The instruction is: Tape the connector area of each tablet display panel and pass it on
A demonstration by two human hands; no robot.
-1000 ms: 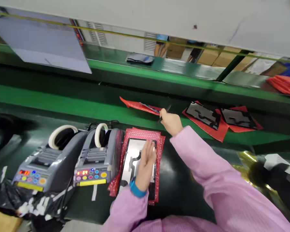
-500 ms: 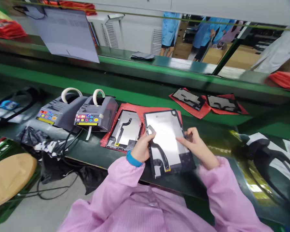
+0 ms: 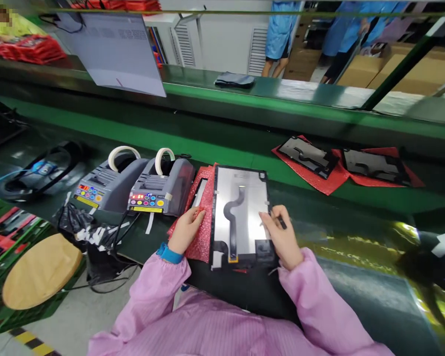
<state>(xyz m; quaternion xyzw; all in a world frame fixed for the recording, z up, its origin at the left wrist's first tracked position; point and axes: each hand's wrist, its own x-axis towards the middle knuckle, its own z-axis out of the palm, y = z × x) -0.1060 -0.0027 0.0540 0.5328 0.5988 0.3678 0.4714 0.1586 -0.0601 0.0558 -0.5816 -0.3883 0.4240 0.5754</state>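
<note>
A tablet display panel (image 3: 241,212) lies flat in front of me, silver back up, with a black flex cable curving down its middle. My right hand (image 3: 280,236) rests on its right edge, fingers curled around a thin dark tool. My left hand (image 3: 185,230) lies on a red bubble-wrap sleeve (image 3: 201,232) just left of the panel, fingers pressed on it. A second panel (image 3: 199,193) peeks out under that sleeve.
Two grey tape dispensers (image 3: 133,185) stand to the left with trailing cables. Two more panels on red bubble wrap (image 3: 346,165) lie on the green conveyor at the right. A round wooden stool (image 3: 40,269) is at lower left. People in blue coats stand behind.
The panel I held tilted in both hands now lies flat and square on the bench. My left hand has shifted off it onto the red sleeve; the view has moved slightly.
</note>
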